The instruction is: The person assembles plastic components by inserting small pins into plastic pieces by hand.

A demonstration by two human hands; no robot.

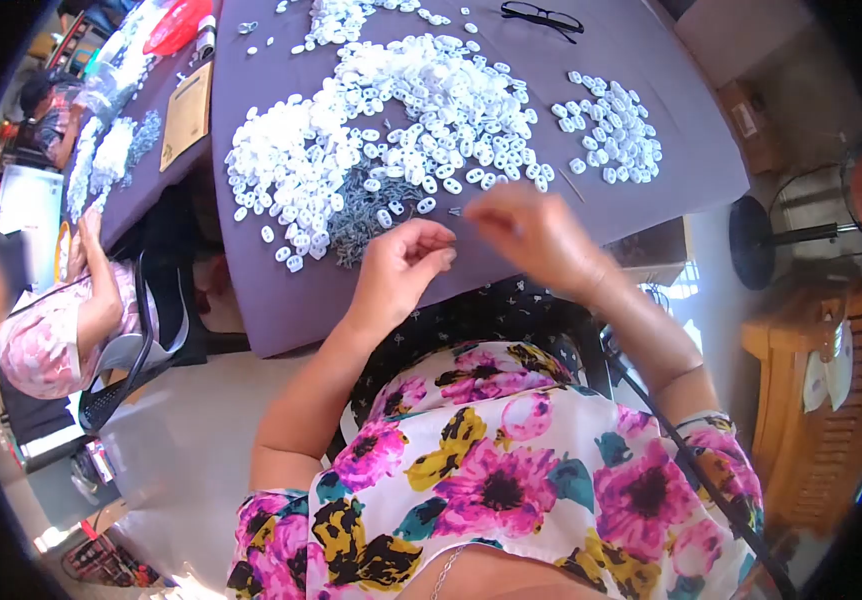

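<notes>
My left hand (pixel 403 272) is raised over the near edge of the table, thumb and fingers curled together; whatever may be between them is too small to make out. Facing it, my right hand (pixel 536 238) is smeared by motion, so its fingertips do not show clearly. Just beyond both hands spreads a large heap of small white oval plastic pieces (pixel 431 90), each with two holes. A pile of tiny grey metal-looking parts (pixel 356 215) lies against the heap, close to my left hand. A thin stick (pixel 572 184) rests beyond my right hand.
A separate group of white pieces (pixel 616 130) lies at the right of the purple-covered table (pixel 681 185). Eyeglasses (pixel 543 17) lie at the back. Another person (pixel 61 325) sits at the left by a second table with a brown board (pixel 187 115). A fan (pixel 751 243) stands right.
</notes>
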